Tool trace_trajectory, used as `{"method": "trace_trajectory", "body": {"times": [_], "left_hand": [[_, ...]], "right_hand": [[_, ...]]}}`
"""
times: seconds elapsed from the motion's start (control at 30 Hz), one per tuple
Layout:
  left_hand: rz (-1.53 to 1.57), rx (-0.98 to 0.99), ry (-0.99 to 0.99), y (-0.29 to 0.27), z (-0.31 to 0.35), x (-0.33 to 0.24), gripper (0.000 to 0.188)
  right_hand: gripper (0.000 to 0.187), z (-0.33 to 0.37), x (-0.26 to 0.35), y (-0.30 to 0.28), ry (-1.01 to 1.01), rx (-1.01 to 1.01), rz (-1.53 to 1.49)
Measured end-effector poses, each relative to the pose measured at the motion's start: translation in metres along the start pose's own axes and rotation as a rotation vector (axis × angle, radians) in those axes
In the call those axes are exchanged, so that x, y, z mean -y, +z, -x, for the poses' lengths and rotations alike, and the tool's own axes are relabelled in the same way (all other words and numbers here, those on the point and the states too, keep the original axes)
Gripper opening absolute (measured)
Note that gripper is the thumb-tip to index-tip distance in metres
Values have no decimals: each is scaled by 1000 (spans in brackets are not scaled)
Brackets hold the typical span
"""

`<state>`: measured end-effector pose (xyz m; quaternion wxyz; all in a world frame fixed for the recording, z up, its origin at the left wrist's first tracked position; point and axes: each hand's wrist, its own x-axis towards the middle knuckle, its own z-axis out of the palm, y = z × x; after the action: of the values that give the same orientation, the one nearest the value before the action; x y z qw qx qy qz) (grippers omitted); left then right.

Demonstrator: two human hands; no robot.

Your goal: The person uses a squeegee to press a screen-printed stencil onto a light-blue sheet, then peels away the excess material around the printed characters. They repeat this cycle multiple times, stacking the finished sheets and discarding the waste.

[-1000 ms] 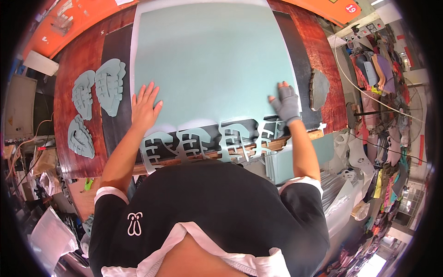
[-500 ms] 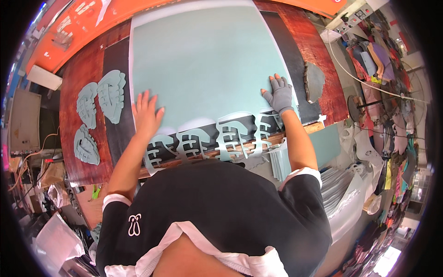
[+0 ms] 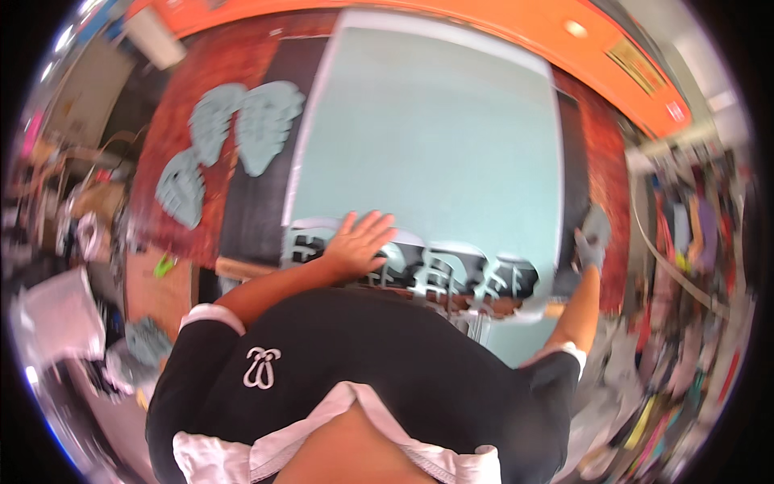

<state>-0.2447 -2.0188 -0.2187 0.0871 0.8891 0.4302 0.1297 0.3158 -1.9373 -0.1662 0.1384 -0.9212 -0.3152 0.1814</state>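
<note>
The left hand (image 3: 359, 244) is spread open, palm down with nothing in its grasp, at the near edge of the pale green sheet (image 3: 435, 137) in the middle of the black board (image 3: 250, 194). The gloved right hand (image 3: 590, 248) meets the near end of a grey piece (image 3: 597, 219), grip too blurred to tell; left lie green cut pieces (image 3: 266, 133), and far across stands an orange machine (image 3: 536, 36).

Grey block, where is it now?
In the head view, the grey block is at the right, partly covered by the gloved right hand, right of the green sheet.
</note>
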Motion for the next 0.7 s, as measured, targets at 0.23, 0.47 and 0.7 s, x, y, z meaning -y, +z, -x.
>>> {"method": "trace_trajectory", "body": {"times": [0.23, 0.47, 0.7], "left_hand": [[-2, -93, 23, -2, -1, -1, 61], [16, -9, -7, 0, 0, -3, 59], [-3, -73, 23, 9, 2, 1, 59]], "right_hand": [[78, -55, -18, 21, -153, -288, 112], [60, -39, -1, -9, -296, 109, -601], [53, 98, 96, 14, -619, 200, -909]]}}
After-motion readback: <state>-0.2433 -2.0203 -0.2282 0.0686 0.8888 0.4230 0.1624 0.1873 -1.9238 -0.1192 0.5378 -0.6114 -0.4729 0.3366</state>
